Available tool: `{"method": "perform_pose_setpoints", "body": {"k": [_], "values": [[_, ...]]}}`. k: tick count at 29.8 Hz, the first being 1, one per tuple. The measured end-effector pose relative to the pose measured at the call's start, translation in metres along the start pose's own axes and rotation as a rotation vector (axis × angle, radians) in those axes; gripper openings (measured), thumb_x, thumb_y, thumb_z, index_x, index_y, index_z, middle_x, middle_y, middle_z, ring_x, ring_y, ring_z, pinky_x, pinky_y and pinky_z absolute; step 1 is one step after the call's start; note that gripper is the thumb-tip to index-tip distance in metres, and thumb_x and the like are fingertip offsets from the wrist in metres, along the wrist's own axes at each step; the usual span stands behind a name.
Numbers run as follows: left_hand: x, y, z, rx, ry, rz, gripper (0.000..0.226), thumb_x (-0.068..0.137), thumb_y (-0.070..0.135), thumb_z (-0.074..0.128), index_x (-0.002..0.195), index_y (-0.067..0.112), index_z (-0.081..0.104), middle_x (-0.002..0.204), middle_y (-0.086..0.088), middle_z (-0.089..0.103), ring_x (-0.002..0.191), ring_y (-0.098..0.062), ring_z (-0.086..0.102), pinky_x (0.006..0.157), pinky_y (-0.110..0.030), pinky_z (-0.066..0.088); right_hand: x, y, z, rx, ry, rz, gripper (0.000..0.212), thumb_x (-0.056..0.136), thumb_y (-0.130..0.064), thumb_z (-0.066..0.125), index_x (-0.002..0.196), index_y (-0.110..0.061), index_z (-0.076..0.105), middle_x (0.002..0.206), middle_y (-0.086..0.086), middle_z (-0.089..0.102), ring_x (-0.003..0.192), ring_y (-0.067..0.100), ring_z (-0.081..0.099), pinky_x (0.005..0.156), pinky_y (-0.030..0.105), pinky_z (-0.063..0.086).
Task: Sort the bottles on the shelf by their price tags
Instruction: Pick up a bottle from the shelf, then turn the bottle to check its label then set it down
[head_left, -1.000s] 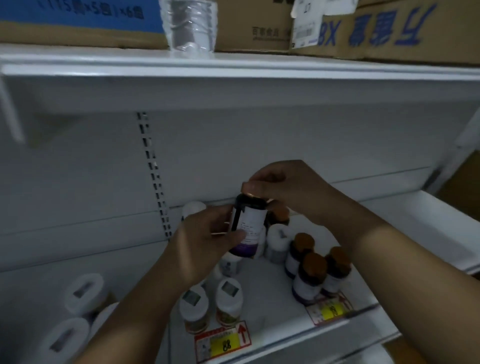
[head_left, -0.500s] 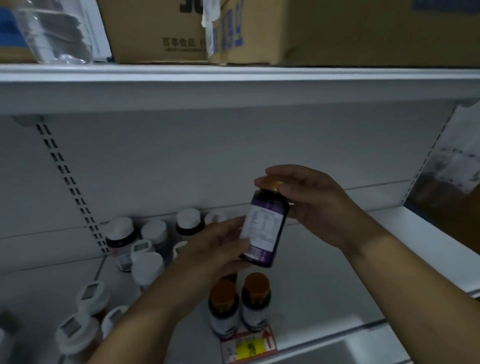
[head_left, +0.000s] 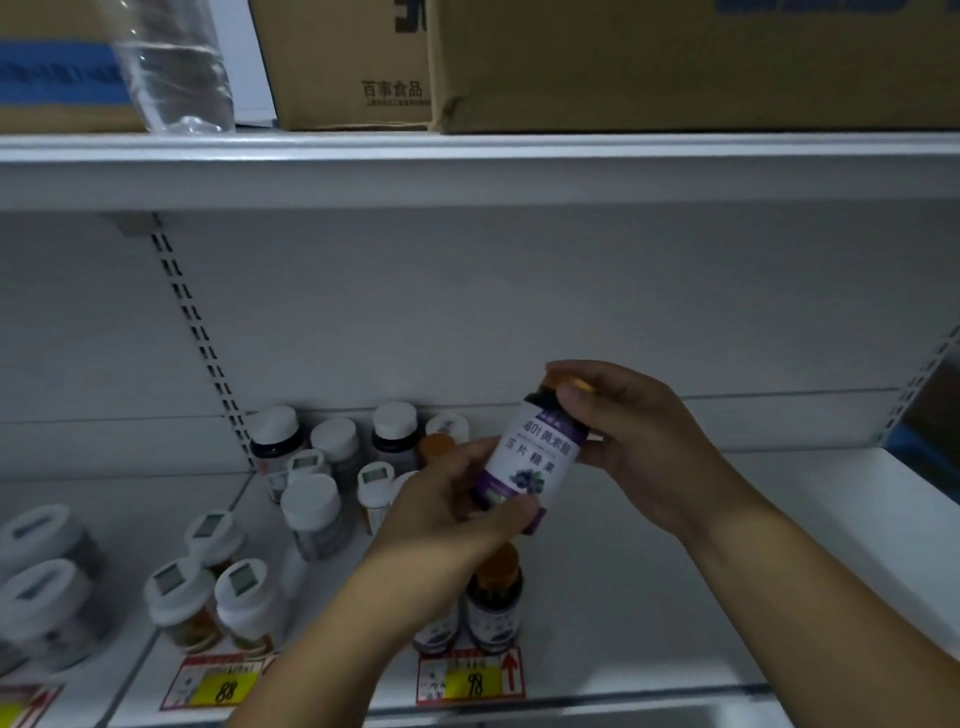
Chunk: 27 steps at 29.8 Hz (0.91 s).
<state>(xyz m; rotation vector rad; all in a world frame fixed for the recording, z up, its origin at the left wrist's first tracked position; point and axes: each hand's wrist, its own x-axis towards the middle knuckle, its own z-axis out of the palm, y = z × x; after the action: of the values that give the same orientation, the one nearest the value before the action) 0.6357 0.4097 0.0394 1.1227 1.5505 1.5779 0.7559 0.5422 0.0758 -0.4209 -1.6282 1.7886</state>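
Head view: a purple-labelled supplement bottle (head_left: 527, 460) with an orange cap is held in mid-air at the centre right of the frame, tilted with its cap toward the upper right and its front label turned to the camera. The bottle's lower end is gripped by the left hand (head_left: 452, 512), thumb across the bottom of the label. Its cap and shoulder are held by the right hand (head_left: 631, 441), whose fingers are curled over the top. Both grips are closed on this one bottle.

Below, a white shelf (head_left: 675, 597) is seen. Two matching orange-capped bottles (head_left: 493, 597) stand at the lower centre, partly hidden by the left forearm, directly behind a price tag marked 98 (head_left: 470, 680). Toward the lower left, white-capped bottles (head_left: 244, 603) stand behind a price tag marked 88 (head_left: 218, 686). More white-capped bottles and one orange cap are clustered at the back of the shelf, centre left. Cardboard boxes (head_left: 353, 67) are stored on the shelf above.

The step in hand is judged to be checking the label. It would be done well if the label were matched against the two like bottles at the 98 tag, and the bottle then set down upright just beside them, on the bare shelf to their right, without the standing pair being knocked over.
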Motion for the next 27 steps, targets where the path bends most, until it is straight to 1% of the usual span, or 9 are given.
{"method": "perform_pose_setpoints", "body": {"k": [4, 8, 10, 13, 15, 17, 20, 25, 27], "values": [[0.004, 0.001, -0.001, 0.057, 0.015, 0.085, 0.036, 0.074, 0.012, 0.075, 0.093, 0.042, 0.066, 0.089, 0.017, 0.074, 0.078, -0.001, 0.069, 0.063, -0.012, 0.051, 0.002, -0.005, -0.002, -0.026, 0.011, 0.052, 0.036, 0.063, -0.034, 0.071, 0.095, -0.018, 0.072, 0.091, 0.0, 0.075, 0.087, 0.015, 0.071, 0.068, 0.028, 0.057], [0.019, 0.009, -0.022, 0.154, -0.052, 0.085, 0.034, 0.081, 0.023, 0.069, 0.104, 0.048, 0.061, 0.108, 0.022, 0.069, 0.101, 0.006, 0.063, 0.076, -0.012, 0.053, 0.012, -0.012, -0.008, -0.087, 0.096, -0.007, 0.025, 0.07, -0.022, 0.076, 0.094, -0.019, 0.072, 0.089, 0.0, 0.076, 0.086, 0.013, 0.071, 0.065, 0.023, 0.057], [0.026, 0.01, -0.048, 0.212, 0.116, 0.087, 0.024, 0.084, 0.031, 0.065, 0.105, 0.043, 0.064, 0.109, 0.021, 0.067, 0.097, 0.012, 0.061, 0.073, -0.009, 0.052, 0.02, 0.002, -0.005, -0.23, 0.187, -0.028, 0.021, 0.073, -0.014, 0.075, 0.09, -0.023, 0.07, 0.091, -0.001, 0.075, 0.086, 0.013, 0.07, 0.07, 0.023, 0.057], [0.023, -0.004, -0.077, 0.323, 0.331, 0.043, 0.015, 0.088, 0.022, 0.062, 0.088, 0.037, 0.065, 0.089, 0.021, 0.065, 0.075, 0.012, 0.062, 0.058, -0.002, 0.045, 0.031, 0.039, 0.001, -0.475, 0.199, 0.099, 0.041, 0.069, -0.005, 0.076, 0.106, -0.018, 0.066, 0.105, 0.003, 0.067, 0.092, 0.015, 0.063, 0.081, 0.025, 0.049], [0.017, -0.024, -0.083, 0.436, 0.299, -0.081, 0.012, 0.088, 0.021, 0.061, 0.09, 0.032, 0.065, 0.088, 0.014, 0.067, 0.077, 0.003, 0.062, 0.064, -0.013, 0.047, 0.032, 0.064, 0.004, -0.534, 0.15, 0.201, 0.047, 0.066, -0.004, 0.078, 0.109, -0.016, 0.065, 0.106, 0.002, 0.065, 0.089, 0.012, 0.061, 0.077, 0.021, 0.046], [0.012, -0.043, -0.082, 0.473, 0.217, -0.178, 0.011, 0.087, 0.022, 0.062, 0.091, 0.031, 0.066, 0.094, 0.005, 0.069, 0.082, -0.01, 0.062, 0.075, -0.026, 0.048, 0.029, 0.084, 0.007, -0.565, 0.085, 0.248, 0.04, 0.063, -0.005, 0.08, 0.098, -0.02, 0.067, 0.103, 0.002, 0.069, 0.082, 0.004, 0.061, 0.067, 0.011, 0.047], [0.011, -0.059, -0.082, 0.47, 0.166, -0.246, 0.01, 0.086, 0.025, 0.062, 0.089, 0.035, 0.064, 0.096, 0.006, 0.068, 0.079, -0.007, 0.059, 0.074, -0.026, 0.047, 0.026, 0.103, 0.011, -0.581, 0.035, 0.304, 0.042, 0.062, -0.01, 0.082, 0.1, -0.022, 0.067, 0.099, -0.007, 0.068, 0.083, -0.005, 0.059, 0.058, 0.002, 0.045], [0.008, -0.065, -0.09, 0.512, 0.111, -0.232, 0.014, 0.087, 0.028, 0.059, 0.1, 0.033, 0.065, 0.097, 0.014, 0.065, 0.084, 0.007, 0.057, 0.066, -0.015, 0.043, 0.021, 0.104, 0.013, -0.607, -0.053, 0.327, 0.038, 0.071, -0.02, 0.077, 0.104, -0.03, 0.061, 0.11, -0.009, 0.063, 0.097, 0.001, 0.059, 0.072, 0.012, 0.046], [0.006, -0.058, -0.101, 0.514, 0.161, -0.181, 0.016, 0.088, 0.026, 0.058, 0.101, 0.03, 0.066, 0.094, 0.014, 0.066, 0.085, 0.003, 0.059, 0.067, -0.015, 0.044, 0.027, 0.097, 0.022, -0.73, 0.018, 0.244, 0.035, 0.076, -0.026, 0.072, 0.109, -0.027, 0.059, 0.111, -0.01, 0.059, 0.103, 0.006, 0.055, 0.082, 0.018, 0.043]]}}
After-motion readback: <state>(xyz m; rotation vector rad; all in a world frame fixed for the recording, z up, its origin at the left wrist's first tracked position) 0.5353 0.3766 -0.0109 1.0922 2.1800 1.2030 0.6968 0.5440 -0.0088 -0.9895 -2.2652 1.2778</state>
